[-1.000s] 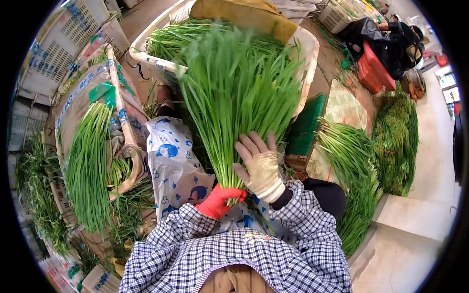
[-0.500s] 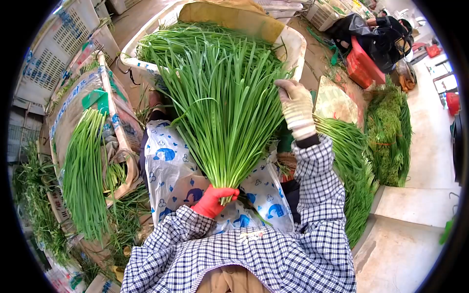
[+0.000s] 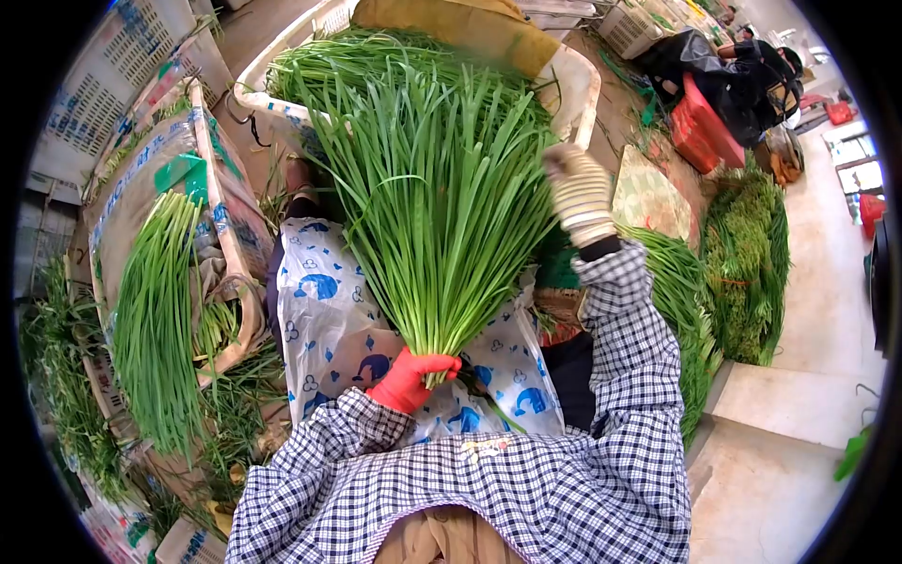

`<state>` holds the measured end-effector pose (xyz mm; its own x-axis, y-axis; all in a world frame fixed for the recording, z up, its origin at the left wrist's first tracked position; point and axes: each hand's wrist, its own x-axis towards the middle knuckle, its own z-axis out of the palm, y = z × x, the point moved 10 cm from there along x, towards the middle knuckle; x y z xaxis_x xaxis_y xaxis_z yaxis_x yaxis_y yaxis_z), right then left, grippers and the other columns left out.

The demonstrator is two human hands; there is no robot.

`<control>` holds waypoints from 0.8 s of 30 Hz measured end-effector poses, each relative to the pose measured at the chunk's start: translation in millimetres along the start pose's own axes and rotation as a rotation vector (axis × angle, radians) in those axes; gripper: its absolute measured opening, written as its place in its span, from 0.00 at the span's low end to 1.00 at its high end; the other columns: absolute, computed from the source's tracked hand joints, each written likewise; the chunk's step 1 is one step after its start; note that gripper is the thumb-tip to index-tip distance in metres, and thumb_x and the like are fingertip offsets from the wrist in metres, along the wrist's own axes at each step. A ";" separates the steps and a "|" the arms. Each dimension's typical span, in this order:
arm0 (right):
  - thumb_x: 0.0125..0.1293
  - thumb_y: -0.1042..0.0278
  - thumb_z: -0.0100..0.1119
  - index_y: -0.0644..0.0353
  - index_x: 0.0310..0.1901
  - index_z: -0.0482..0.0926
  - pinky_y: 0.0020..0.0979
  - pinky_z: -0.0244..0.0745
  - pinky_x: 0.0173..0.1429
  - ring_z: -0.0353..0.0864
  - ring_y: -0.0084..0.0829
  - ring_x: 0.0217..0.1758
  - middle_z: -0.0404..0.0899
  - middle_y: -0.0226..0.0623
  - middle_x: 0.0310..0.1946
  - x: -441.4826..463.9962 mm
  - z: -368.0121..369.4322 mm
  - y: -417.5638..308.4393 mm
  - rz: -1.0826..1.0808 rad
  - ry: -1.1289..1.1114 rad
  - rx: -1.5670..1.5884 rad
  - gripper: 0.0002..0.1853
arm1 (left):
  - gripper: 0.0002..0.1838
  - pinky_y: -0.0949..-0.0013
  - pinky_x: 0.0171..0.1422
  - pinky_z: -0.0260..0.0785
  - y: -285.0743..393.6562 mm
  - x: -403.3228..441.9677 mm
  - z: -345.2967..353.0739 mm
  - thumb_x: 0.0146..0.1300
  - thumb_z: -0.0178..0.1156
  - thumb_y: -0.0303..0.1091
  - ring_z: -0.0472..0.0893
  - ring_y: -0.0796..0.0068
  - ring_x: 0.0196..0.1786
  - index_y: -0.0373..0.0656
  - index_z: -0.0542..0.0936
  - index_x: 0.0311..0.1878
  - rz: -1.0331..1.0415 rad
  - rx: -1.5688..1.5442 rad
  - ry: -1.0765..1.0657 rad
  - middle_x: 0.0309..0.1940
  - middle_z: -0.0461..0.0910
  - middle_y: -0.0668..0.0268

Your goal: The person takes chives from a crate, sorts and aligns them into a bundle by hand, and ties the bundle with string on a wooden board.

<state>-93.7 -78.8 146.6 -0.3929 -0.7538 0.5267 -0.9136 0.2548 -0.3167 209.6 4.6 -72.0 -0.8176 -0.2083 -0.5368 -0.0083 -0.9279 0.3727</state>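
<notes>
My left hand (image 3: pixel 413 379), in a red glove, is wrapped around the pale stem ends of a large bunch of garlic chives (image 3: pixel 442 244). The green leaves fan out upward and away from me. Beside the right edge of the leaves is my right hand (image 3: pixel 577 185), in a striped cream glove. Its fingers look curled together, slightly blurred, and whatever they may hold is hidden. Under the bunch, a white plastic sheet with blue prints (image 3: pixel 324 291) covers my lap.
A white crate (image 3: pixel 575 94) full of chives stands ahead. To the left, a chive bundle (image 3: pixel 155 320) lies on a covered crate (image 3: pixel 214 179). More chives (image 3: pixel 681 301) and feathery greens (image 3: pixel 747 263) lie right, near a red container (image 3: pixel 705 122). Crates (image 3: pixel 113 89) stand far left.
My right hand has shifted slightly right and up, its fingers curling in. The left hand still grips the chives in nearly the same place. The view has shifted a little.
</notes>
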 end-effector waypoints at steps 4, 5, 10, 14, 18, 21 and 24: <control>0.64 0.70 0.61 0.61 0.45 0.84 0.20 0.77 0.37 0.81 0.19 0.32 0.85 0.32 0.35 -35.7 -27.8 -46.1 0.512 -1.016 0.721 0.09 | 0.21 0.69 0.45 0.77 -0.5 -0.9 0.1 0.54 0.64 0.27 0.82 0.68 0.41 0.36 0.77 0.53 -0.015 -0.022 -0.027 0.39 0.82 0.59; 0.64 0.69 0.63 0.60 0.48 0.84 0.19 0.76 0.37 0.80 0.15 0.32 0.85 0.33 0.36 -41.0 -29.6 -57.4 0.443 -1.059 0.668 0.12 | 0.21 0.69 0.45 0.77 -0.3 -1.1 -0.1 0.54 0.64 0.27 0.82 0.68 0.41 0.36 0.77 0.53 -0.014 -0.029 -0.024 0.39 0.82 0.59; 0.61 0.70 0.65 0.60 0.44 0.83 0.30 0.78 0.46 0.83 0.31 0.40 0.85 0.34 0.37 4.3 6.2 -119.9 -0.108 -0.404 0.599 0.10 | 0.24 0.68 0.48 0.77 -3.6 -5.6 3.3 0.56 0.62 0.28 0.83 0.64 0.43 0.34 0.75 0.57 -0.043 -0.132 -0.089 0.44 0.82 0.55; 0.59 0.59 0.65 0.56 0.40 0.83 0.41 0.75 0.50 0.82 0.42 0.44 0.83 0.40 0.39 -8.2 96.7 -111.0 -0.161 -0.644 -0.077 0.12 | 0.25 0.67 0.49 0.77 -6.3 -5.3 -4.4 0.57 0.61 0.28 0.83 0.63 0.44 0.33 0.73 0.59 -0.055 -0.182 -0.105 0.44 0.82 0.53; 0.59 0.60 0.64 0.55 0.48 0.80 0.43 0.74 0.53 0.80 0.45 0.49 0.82 0.44 0.43 -5.2 101.2 -108.4 -0.133 -0.560 -0.151 0.16 | 0.27 0.67 0.51 0.77 -3.7 -6.7 0.1 0.58 0.59 0.29 0.83 0.63 0.44 0.33 0.71 0.62 -0.011 -0.236 -0.151 0.45 0.82 0.51; 0.59 0.60 0.64 0.54 0.48 0.81 0.43 0.73 0.52 0.80 0.43 0.48 0.82 0.41 0.42 -7.2 104.2 -117.8 -0.246 -0.562 -0.204 0.16 | 0.28 0.67 0.51 0.77 -7.4 -6.1 5.0 0.58 0.60 0.29 0.83 0.63 0.44 0.33 0.70 0.64 -0.050 -0.282 -0.232 0.46 0.81 0.51; 0.57 0.62 0.65 0.53 0.45 0.81 0.41 0.72 0.50 0.80 0.40 0.45 0.81 0.38 0.38 -9.6 114.3 -121.2 -0.320 -0.589 -0.278 0.14 | 0.29 0.67 0.51 0.78 -7.2 -6.7 6.2 0.58 0.60 0.29 0.83 0.62 0.44 0.33 0.69 0.64 -0.041 -0.298 -0.223 0.46 0.81 0.51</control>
<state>32.8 -171.7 89.7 -0.0514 -0.9984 0.0225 -0.9980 0.0522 0.0357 211.5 14.6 -66.3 -0.9257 -0.1269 -0.3563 0.0972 -0.9902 0.0999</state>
